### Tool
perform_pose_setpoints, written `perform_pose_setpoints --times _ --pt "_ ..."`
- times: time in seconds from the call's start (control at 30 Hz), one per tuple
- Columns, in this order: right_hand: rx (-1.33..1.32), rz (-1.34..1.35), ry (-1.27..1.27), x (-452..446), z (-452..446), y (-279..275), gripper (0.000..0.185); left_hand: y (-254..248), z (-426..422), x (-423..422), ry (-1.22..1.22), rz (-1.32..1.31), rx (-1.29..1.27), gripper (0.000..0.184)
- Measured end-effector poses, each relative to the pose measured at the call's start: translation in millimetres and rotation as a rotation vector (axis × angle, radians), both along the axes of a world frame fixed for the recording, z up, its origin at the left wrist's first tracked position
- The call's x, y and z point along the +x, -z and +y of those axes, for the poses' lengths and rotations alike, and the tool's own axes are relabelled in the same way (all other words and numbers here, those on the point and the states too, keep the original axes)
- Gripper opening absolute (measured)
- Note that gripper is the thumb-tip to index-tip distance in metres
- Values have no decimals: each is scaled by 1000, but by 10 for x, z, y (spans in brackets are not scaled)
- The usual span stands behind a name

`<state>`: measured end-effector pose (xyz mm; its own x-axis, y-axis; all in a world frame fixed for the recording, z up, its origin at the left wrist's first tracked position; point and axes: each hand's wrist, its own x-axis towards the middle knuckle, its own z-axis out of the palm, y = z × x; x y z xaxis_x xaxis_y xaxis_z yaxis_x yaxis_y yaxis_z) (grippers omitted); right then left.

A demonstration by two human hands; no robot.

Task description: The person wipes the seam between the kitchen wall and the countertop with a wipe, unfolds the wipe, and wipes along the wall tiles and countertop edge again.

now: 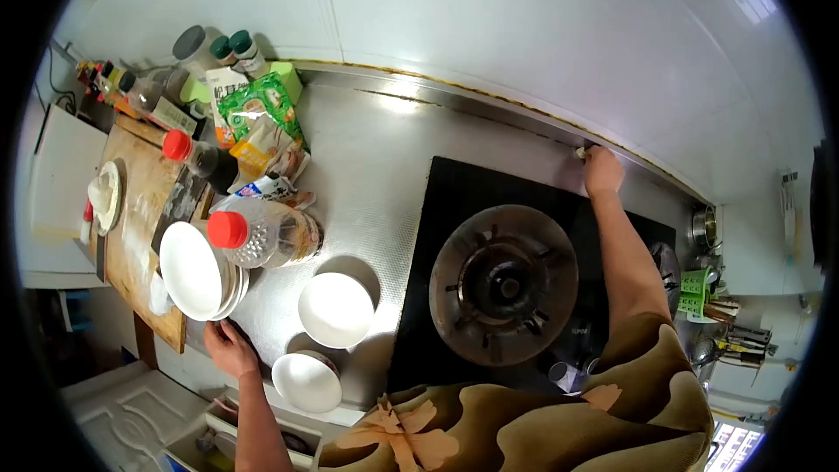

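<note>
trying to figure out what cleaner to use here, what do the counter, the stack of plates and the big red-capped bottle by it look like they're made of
Counter: probably stainless steel, brushed or finely textured; grey, with blurred bright glare.
Stack of plates: likely glazed ceramic, smooth white, though plastic is possible.
Red-capped bottle: clear, glossy plastic, judging by its see-through, dimpled wall.

A person's right arm (631,253) stretches forward, its hand (603,171) bunched; the left hand (231,350) reaches low, fingers loosely bent.

Left hand (232,350) by white dishes (190,271)
</note>
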<state>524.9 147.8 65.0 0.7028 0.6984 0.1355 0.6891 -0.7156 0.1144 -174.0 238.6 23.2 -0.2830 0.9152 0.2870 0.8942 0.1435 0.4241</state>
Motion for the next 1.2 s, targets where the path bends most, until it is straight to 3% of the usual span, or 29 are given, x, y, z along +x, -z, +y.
perform_pose_setpoints --times 0.07,0.33,0.53,0.6,0.77,0.93,1.03,1.2 --pt "-84 12 95 -96 107 -66 18 -34 -17 37 -10 23 -32 27" --pt "327 87 -683 -1473 1773 191 16 -41 -3 16 28 32 44 22" --pt "372 49 -820 -2330 2811 245 11 -50 8 10 75 44 21 20" --pt "268 -67 -892 -2403 2930 290 7 7 -2 -33 58 -61 20 20" --pt "174 -68 -814 -2016 2472 262 9 -31 1 26 77 -34 67 19" --pt "158 -19 -678 -1124 1326 112 15 14 10 -37 72 -39 20 21" --pt "67 -23 -460 -691 709 59 18 171 16 -176 84 -17 70 31" --pt "-226 -44 -91 -81 115 -16 21 61 12 -69 25 5 27 30"
